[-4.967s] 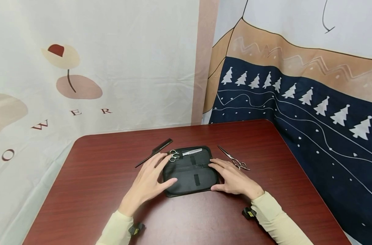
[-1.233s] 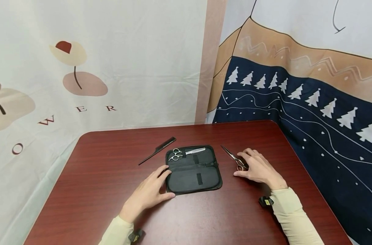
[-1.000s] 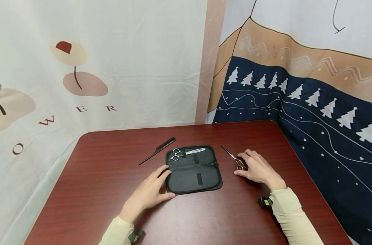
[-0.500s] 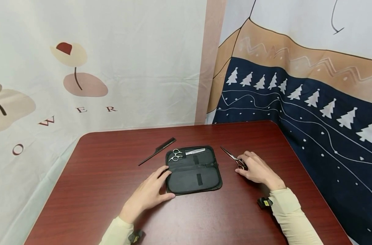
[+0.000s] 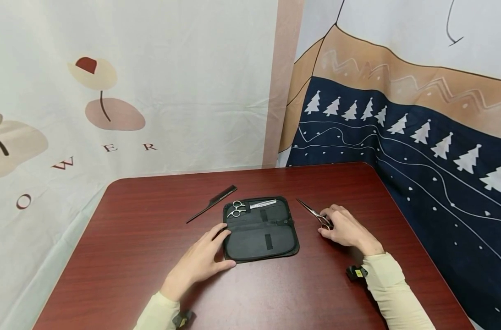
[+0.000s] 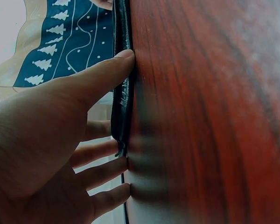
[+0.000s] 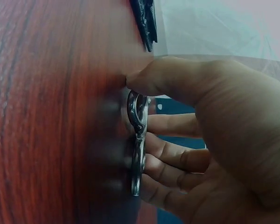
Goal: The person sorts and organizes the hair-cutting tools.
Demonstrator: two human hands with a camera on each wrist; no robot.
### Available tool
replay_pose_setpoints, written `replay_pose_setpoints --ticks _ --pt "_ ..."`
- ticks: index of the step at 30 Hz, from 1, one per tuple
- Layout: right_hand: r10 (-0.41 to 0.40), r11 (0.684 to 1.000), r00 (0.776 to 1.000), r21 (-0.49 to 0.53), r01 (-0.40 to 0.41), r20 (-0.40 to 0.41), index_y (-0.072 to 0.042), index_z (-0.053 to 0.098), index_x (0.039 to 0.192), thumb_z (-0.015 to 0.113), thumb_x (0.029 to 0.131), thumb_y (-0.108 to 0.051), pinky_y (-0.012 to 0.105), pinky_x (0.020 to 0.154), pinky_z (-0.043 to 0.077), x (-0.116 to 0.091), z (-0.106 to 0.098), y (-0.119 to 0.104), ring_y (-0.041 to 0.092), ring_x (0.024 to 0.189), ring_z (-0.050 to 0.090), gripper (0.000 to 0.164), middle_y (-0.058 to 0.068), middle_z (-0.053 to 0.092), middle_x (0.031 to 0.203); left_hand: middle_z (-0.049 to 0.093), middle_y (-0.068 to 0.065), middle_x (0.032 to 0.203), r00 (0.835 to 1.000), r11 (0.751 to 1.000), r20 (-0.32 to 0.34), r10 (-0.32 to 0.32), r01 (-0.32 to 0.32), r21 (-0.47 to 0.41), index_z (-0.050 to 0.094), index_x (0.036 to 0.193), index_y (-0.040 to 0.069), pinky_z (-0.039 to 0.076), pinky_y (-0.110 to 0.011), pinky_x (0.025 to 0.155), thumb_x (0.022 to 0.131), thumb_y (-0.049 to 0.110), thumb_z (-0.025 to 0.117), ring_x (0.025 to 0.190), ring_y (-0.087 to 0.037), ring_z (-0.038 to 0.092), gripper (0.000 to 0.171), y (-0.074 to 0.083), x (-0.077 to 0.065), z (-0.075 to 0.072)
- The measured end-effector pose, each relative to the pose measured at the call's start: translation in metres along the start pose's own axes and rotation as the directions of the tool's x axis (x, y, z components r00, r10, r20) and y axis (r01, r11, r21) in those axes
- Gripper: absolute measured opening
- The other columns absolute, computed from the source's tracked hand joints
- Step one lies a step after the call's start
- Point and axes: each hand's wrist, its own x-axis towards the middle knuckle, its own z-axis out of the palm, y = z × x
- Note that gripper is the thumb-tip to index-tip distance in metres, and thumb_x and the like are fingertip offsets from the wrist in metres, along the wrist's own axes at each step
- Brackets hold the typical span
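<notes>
A black zip case [image 5: 250, 236] lies unfolded on the table, with silver thinning scissors [image 5: 261, 204] strapped along its far side. My left hand [image 5: 196, 263] rests at the case's left front corner, fingers spread. In the left wrist view its thumb [image 6: 116, 65] touches the case edge. To the right of the case, my right hand [image 5: 347, 229] holds a second pair of scissors [image 5: 314, 213] by the handles, and their blades point away toward the far left. The right wrist view shows thumb and fingers around the finger rings [image 7: 137, 112]; part of the handles is hidden.
A black tail comb [image 5: 213, 203] lies behind and left of the case. The reddish-brown table [image 5: 258, 298] has rounded far corners. Printed cloths hang behind it, a pale one [image 5: 192, 91] and a navy one with trees [image 5: 399, 146] at the right.
My right hand has left the case's right edge and gone to the scissors, whose handles have since shifted slightly. My left hand has drawn back from near the comb and stayed at the case.
</notes>
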Motion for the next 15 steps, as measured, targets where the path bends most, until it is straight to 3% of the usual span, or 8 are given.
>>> replay_pose_setpoints --ticks 15 --pt "0.031 0.999 0.999 -0.014 -0.031 0.008 -0.001 0.077 0.114 0.086 0.088 -0.017 0.044 0.085 0.056 -0.0009 -0.0069 -0.0039 0.023 0.092 0.062 0.032 0.002 0.069 0.091 0.05 -0.017 0.174 1.0 1.0 0.001 0.014 -0.014 0.002 0.059 0.159 0.004 0.054 -0.063 0.122 0.091 0.047 0.094 0.155 -0.044 0.057 0.087 -0.002 -0.0004 0.0006"
